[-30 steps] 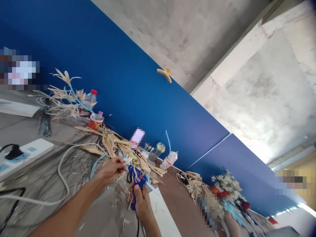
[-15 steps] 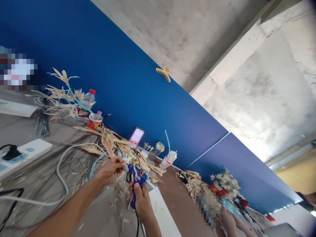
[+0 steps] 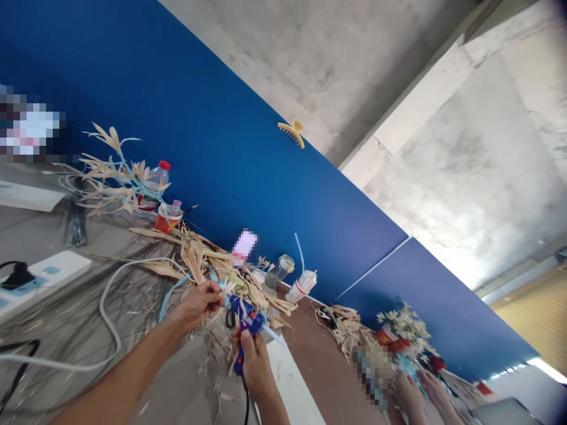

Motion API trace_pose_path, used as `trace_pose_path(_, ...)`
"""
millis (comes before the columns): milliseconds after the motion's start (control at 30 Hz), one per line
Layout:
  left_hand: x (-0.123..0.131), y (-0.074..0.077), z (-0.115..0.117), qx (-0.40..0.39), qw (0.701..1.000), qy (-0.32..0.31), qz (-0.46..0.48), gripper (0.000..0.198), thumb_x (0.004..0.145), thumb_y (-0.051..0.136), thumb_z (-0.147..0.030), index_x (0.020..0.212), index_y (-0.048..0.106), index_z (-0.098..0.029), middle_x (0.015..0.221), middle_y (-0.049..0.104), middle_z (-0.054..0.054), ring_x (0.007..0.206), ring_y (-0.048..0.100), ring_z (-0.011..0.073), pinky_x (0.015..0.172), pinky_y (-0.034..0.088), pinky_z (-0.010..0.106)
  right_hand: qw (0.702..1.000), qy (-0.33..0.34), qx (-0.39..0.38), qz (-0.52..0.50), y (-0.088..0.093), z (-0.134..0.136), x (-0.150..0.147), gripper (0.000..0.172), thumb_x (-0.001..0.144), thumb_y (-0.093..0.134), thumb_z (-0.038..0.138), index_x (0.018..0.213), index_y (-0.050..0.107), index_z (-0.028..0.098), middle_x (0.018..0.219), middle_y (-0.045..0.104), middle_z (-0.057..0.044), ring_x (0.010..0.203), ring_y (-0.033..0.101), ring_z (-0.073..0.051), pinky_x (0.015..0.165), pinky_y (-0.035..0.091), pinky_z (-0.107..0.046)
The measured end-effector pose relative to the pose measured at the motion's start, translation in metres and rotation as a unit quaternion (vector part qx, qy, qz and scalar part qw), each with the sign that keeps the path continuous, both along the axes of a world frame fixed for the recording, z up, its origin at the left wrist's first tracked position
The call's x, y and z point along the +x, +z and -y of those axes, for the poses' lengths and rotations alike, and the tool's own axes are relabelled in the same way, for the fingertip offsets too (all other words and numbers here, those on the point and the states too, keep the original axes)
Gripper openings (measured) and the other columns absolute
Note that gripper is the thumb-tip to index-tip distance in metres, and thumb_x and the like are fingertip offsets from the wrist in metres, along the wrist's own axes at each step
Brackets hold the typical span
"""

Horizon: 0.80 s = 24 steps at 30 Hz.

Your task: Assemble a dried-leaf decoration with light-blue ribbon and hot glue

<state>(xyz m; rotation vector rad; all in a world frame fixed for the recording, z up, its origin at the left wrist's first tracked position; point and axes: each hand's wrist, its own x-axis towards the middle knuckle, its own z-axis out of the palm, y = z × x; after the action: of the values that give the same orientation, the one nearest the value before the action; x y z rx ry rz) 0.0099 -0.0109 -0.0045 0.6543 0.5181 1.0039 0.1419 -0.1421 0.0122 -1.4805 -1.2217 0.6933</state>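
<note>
My right hand (image 3: pixel 251 348) is wrapped round the handle of a blue hot glue gun (image 3: pixel 250 319); a pale glue stick (image 3: pixel 273 336) sticks out of its back end. The gun's nozzle end points up and left, close to my left hand (image 3: pixel 207 301). That hand is closed, thumb and fingers pinching a small pale husk flower (image 3: pixel 228 288) with a bit of light blue at its base. Behind both hands lies a heap of dry husk strips (image 3: pixel 197 260). A light blue ribbon (image 3: pixel 167 298) curls beside my left wrist.
A white power strip (image 3: pixel 44 282) and white cable (image 3: pixel 108 319) lie left. Husk flower stems (image 3: pixel 126 171) stand by a red-capped bottle (image 3: pixel 155 182) and red cup (image 3: pixel 167 219). A jar (image 3: pixel 280 273) and glue-stick cup (image 3: pixel 301 286) stand behind. At right, another person's hands (image 3: pixel 410 392) work near flowers (image 3: pixel 405 330).
My hands and the glue gun stay almost where they were. At the right, the other person's hands have shifted slightly and now show more apart. The view has moved a touch.
</note>
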Motion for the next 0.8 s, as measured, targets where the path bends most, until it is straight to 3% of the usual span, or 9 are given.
trace_pose_path(133, 0.0, -0.002, -0.001, 0.003, 1.0, 0.0, 0.007, 0.034, 0.052, 0.078, -0.017, 0.065, 0.047, -0.018, 0.052, 0.055, -0.005, 0.049, 0.053, 0.0084, 0.047, 0.036, 0.017, 0.999, 0.018, -0.03, -0.013, -0.002, 0.0, 0.002, 0.056, 0.072, 0.05, 0.071, 0.08, 0.061, 0.017, 0.06, 0.052, 0.0, 0.053, 0.048, -0.012, 0.047, 0.041, -0.022)
trace_pose_path(367, 0.0, -0.002, -0.002, -0.002, 1.0, -0.004, 0.007, 0.034, 0.052, 0.078, -0.015, 0.066, 0.046, -0.018, 0.052, 0.055, -0.005, 0.049, 0.053, 0.0081, 0.047, 0.036, 0.017, 1.0, 0.015, -0.015, -0.019, -0.004, 0.0, 0.001, 0.055, 0.072, 0.051, 0.07, 0.08, 0.062, 0.016, 0.057, 0.05, 0.001, 0.052, 0.047, -0.011, 0.047, 0.041, -0.022)
trace_pose_path(600, 0.0, 0.001, 0.0, -0.01, 1.0, -0.005, 0.011, 0.037, 0.05, 0.079, -0.015, 0.064, 0.045, -0.018, 0.049, 0.055, -0.006, 0.047, 0.053, 0.0074, 0.046, 0.036, 0.016, 1.0, 0.013, -0.018, -0.012, 0.0, 0.005, 0.011, 0.057, 0.073, 0.051, 0.069, 0.087, 0.065, 0.015, 0.065, 0.057, -0.003, 0.058, 0.05, -0.014, 0.056, 0.043, -0.026)
trace_pose_path(667, 0.0, 0.002, 0.0, -0.013, 1.0, -0.003, 0.009, 0.037, 0.05, 0.079, -0.015, 0.064, 0.045, -0.018, 0.049, 0.055, -0.005, 0.047, 0.053, 0.0075, 0.046, 0.036, 0.016, 1.0, -0.006, 0.0, 0.01, 0.006, 0.012, 0.017, 0.053, 0.073, 0.054, 0.065, 0.089, 0.065, 0.016, 0.069, 0.059, -0.004, 0.062, 0.052, -0.015, 0.06, 0.044, -0.027)
trace_pose_path(800, -0.001, 0.003, 0.002, -0.017, 1.0, -0.004, 0.01, 0.036, 0.051, 0.079, -0.015, 0.065, 0.047, -0.017, 0.051, 0.056, -0.005, 0.048, 0.054, 0.0081, 0.047, 0.037, 0.017, 0.994, -0.025, 0.033, 0.106, 0.013, 0.037, 0.039, 0.027, 0.074, 0.063, 0.044, 0.085, 0.062, 0.019, 0.075, 0.059, -0.003, 0.069, 0.053, -0.017, 0.066, 0.044, -0.027)
